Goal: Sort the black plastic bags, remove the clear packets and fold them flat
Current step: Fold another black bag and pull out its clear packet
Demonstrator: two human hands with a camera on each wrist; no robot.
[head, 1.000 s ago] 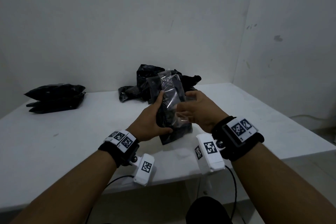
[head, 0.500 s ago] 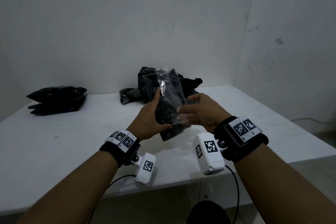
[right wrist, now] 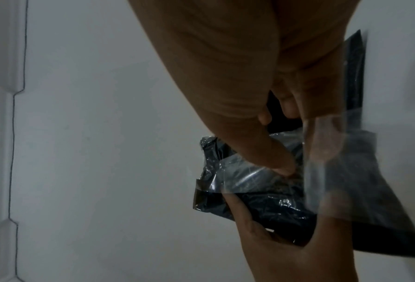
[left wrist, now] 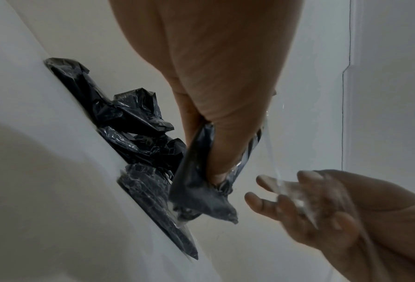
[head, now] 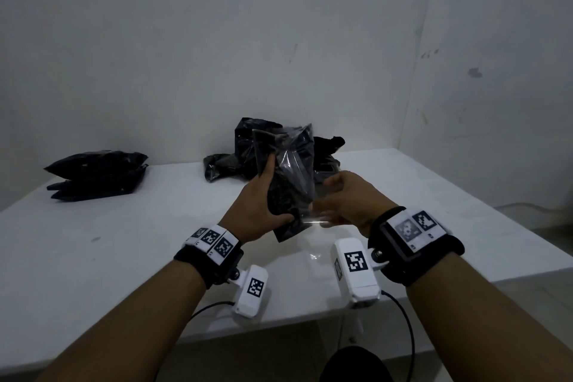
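Left hand (head: 259, 208) grips a black plastic bag (head: 291, 177) upright above the tabletop (head: 124, 245), thumb and fingers wrapped around its lower half. Right hand (head: 347, 200) pinches a clear packet (head: 322, 195) at the bag's right edge; the film is nearly invisible and its outline cannot be traced. Loose black bags (head: 229, 161) lie behind, partly hidden. Stacked bags (head: 96, 174) rest far left.
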